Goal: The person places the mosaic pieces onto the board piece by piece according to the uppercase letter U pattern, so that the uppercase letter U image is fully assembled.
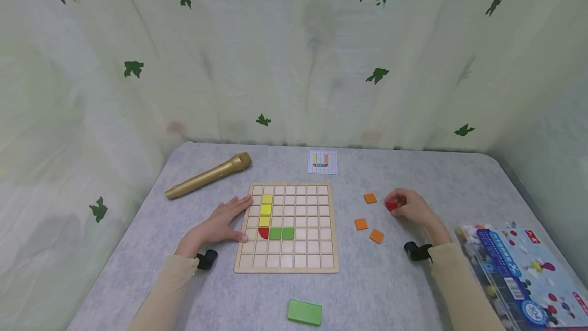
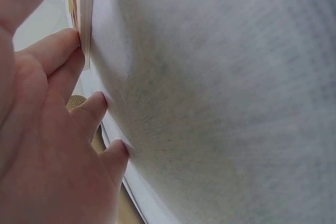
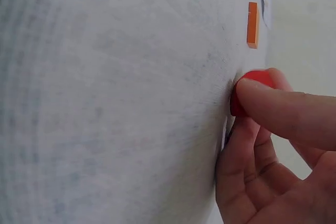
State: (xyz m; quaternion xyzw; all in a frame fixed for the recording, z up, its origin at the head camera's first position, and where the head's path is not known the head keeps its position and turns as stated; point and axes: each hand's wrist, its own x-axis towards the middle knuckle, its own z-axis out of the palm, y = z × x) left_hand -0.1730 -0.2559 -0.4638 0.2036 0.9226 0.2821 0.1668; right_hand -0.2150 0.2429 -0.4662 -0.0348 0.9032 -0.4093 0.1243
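A wooden grid board lies mid-table. In it sit a column of yellow square tiles, a red quarter-round tile at the column's foot, and two green square tiles to its right. My left hand rests at the board's left edge, fingers spread, its fingertips touching the frame and the cloth. Right of the board, my right hand pinches a red tile between thumb and fingers, low over the table; its outline is partly covered. Three orange square tiles, one of them nearest the hand, lie close by.
A small pattern card lies behind the board. At the back left is a gold microphone. A green block lies near the front edge. A blue-labelled box of colourful parts occupies the right side.
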